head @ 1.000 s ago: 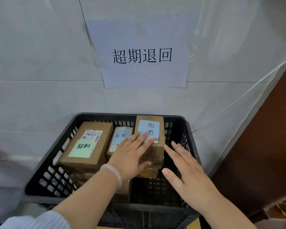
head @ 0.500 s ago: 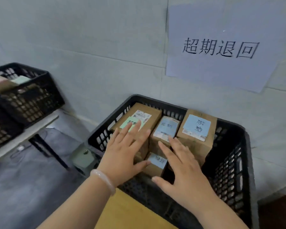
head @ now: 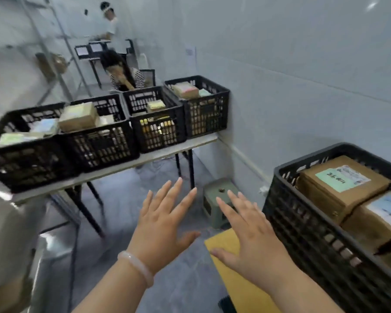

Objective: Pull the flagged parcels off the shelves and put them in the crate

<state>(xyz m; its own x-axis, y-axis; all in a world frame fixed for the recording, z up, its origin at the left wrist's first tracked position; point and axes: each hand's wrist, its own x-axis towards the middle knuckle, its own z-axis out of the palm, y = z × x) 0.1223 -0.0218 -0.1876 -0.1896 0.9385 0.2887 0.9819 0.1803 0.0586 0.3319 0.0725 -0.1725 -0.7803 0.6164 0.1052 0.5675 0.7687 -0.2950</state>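
Observation:
A black plastic crate (head: 307,224) stands at the right edge. In it lie cardboard parcels: one with a green label (head: 341,184) and one with a blue label (head: 384,213). My left hand (head: 165,224), with a pale bracelet on the wrist, hovers over the floor to the left of the crate, fingers spread and holding nothing. My right hand (head: 251,231) is beside it, also spread and bare, above a yellow surface (head: 228,247) and clear of the crate.
A long table (head: 131,163) at the left carries several black crates (head: 158,129) with parcels. A small green stool (head: 217,204) stands on the grey floor by the wall. Two people are at the back, near metal shelving (head: 54,62).
The view has swung left, away from the crate and its wall sign. Both hands have come out of the crate and now hang over the floor, holding nothing.

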